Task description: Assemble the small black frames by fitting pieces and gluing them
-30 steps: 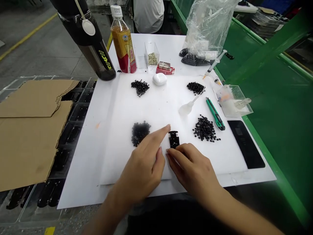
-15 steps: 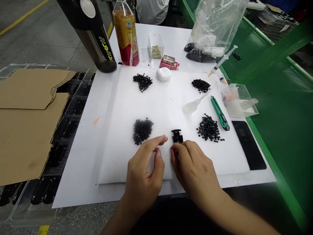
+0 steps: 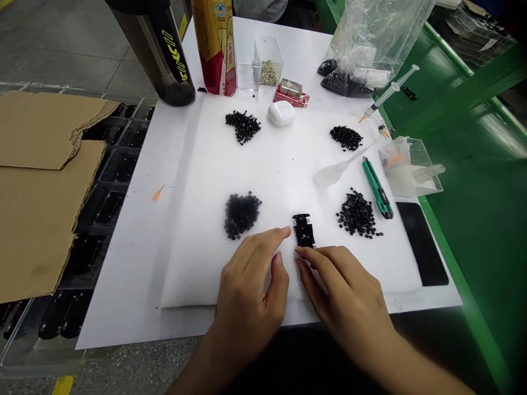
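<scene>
While both hands rest close about it, a small black part lies on white foam

Left hand (image 3: 253, 285): back turned up, forefinger stretched toward the part, thumb standing apart from it, a visible gap between the two. Right hand (image 3: 349, 291): bent over from the other side, forefinger and thumb drawn near each other at the part's near end; whether they pinch it or merely touch it cannot be told. The two hands are apart. Forearms enter from below.

Hidden or cut off: near end of the part, behind the right forefinger; the right hand's remaining fingertips, tucked under; dark flask (image 3: 164, 66) and drink bottle (image 3: 216, 55), beyond the left hand, tops out of frame. The pile of black squares (image 3: 242, 215) ahead of the left hand is hazy, its single pieces hard to make out.

Black part (image 3: 304, 230): one, narrow and flat, longer than wide, notched along its sides, wider bar across the far end, small pale spots on its face. It lies on the foam sheet (image 3: 197, 263), just ahead of the right fingertips and beside the left forefinger; foam sheet on a white desk (image 3: 123, 307).

Ahead of the right hand: second pile of black squares (image 3: 357, 214), sharper-edged; green cutter (image 3: 377, 189) beyond it.
</scene>
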Demonstrator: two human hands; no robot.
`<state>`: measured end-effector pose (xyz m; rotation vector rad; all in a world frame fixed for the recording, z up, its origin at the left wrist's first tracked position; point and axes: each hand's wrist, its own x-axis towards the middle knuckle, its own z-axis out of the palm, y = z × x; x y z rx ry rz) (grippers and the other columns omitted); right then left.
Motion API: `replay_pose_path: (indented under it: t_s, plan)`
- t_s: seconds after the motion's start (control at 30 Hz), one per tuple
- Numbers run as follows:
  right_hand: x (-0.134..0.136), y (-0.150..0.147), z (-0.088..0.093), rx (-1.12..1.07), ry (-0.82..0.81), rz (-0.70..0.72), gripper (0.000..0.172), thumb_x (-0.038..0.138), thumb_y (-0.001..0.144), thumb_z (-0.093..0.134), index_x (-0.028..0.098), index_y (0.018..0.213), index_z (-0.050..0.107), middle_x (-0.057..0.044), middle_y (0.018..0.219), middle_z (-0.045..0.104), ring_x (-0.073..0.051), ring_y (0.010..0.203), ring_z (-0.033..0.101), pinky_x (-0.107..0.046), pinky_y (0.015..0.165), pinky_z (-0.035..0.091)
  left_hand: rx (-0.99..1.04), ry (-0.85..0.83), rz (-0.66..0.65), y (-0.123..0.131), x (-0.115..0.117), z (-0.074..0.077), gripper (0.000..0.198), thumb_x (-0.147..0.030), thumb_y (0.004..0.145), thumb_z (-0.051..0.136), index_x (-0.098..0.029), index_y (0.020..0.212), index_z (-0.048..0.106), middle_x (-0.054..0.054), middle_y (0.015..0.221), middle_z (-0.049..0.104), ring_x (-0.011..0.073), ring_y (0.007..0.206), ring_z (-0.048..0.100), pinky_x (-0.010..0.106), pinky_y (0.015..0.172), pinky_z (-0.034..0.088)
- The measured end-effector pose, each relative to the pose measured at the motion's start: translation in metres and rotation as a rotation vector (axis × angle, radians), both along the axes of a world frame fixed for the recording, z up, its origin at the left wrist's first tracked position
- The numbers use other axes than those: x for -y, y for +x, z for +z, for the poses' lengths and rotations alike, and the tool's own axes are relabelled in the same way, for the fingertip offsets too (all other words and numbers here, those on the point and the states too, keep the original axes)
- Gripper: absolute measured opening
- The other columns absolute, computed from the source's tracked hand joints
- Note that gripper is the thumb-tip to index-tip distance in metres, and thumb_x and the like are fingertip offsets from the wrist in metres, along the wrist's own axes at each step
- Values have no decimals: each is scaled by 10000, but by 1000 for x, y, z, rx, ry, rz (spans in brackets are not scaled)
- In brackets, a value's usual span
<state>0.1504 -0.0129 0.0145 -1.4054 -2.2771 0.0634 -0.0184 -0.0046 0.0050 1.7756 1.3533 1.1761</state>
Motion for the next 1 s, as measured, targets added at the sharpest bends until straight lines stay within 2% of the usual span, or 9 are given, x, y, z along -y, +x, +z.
replay_pose_path:
  t_s: [0.13, 0.23, 0.4, 0.47, 0.53, 0.63, 0.73, 0.9, 1.0]
  plan:
    - [-4, 0, 3, 72, 26, 13, 219, 115, 936, 664, 81, 1152, 658, -72, 908, 647, -180, 804, 600, -331, 716, 485, 6, -1, -13, -1, 0, 1, 369, -72, 1002, 469, -182, 1327, 605, 29, 1278, 681, 133, 1199, 614, 277, 1031, 510]
    - [-7, 0, 7, 182, 5, 40, 242, 37, 918, 617, 86, 1152, 648, -76, 910, 640, -196, 794, 581, -348, 699, 475, 12, 0, -24, -1, -1, 2, 376, -51, 996, 467, -173, 1324, 605, 39, 1267, 680, 138, 1202, 613, 290, 1045, 507]
    - [-17, -6, 15, 318, 75, 101, 155, 4, 914, 550, 114, 962, 649, -71, 789, 586, -208, 699, 513, -352, 599, 416, 11, 41, -34, -1, -1, 0, 379, -34, 987, 475, -158, 1320, 606, 47, 1261, 679, 140, 1198, 613, 300, 1065, 503]
    - [-15, -7, 16, 244, 71, 92, 93, 56, 933, 579, 121, 961, 638, -60, 783, 582, -191, 687, 520, -340, 603, 427, 11, 49, -35, -1, 0, -1, 382, -26, 984, 475, -147, 1323, 604, 53, 1256, 680, 140, 1193, 613, 299, 1065, 503]
    - [-7, -6, 15, 128, 0, 71, 61, 108, 957, 590, 128, 1000, 628, -46, 805, 593, -163, 688, 545, -316, 621, 450, 12, 48, -32, -1, 1, -1, 386, -24, 982, 474, -139, 1328, 600, 57, 1248, 682, 140, 1184, 616, 296, 1057, 507]
    - [9, -3, 9, 48, -117, 41, 84, 139, 985, 574, 144, 1054, 622, -36, 845, 613, -136, 701, 574, -287, 645, 474, 7, 45, -32, 0, 1, 0, 390, -22, 978, 474, -133, 1329, 600, 59, 1236, 686, 141, 1175, 617, 293, 1048, 509]
    - [20, 2, 1, -41, -127, -4, 141, 117, 975, 592, 154, 1106, 629, -30, 878, 643, -124, 738, 603, -265, 692, 502, -13, 55, -38, 0, 0, 0, 387, -18, 975, 473, -134, 1318, 608, 59, 1234, 688, 146, 1178, 612, 303, 1053, 504]
    - [13, 9, 6, -251, -244, -116, 117, 128, 946, 636, 209, 1027, 658, 25, 801, 635, -91, 699, 607, -199, 657, 519, -27, 45, -37, 0, -1, 0, 381, -36, 983, 482, -163, 1317, 614, 52, 1243, 688, 158, 1180, 614, 328, 1043, 512]
    - [4, 15, 15, -289, -342, -71, 106, 139, 955, 622, 225, 1007, 654, 23, 846, 660, -88, 718, 627, -182, 648, 535, -33, 37, -34, 1, -1, 0, 380, -46, 985, 483, -176, 1315, 617, 49, 1242, 689, 165, 1176, 618, 339, 1036, 517]
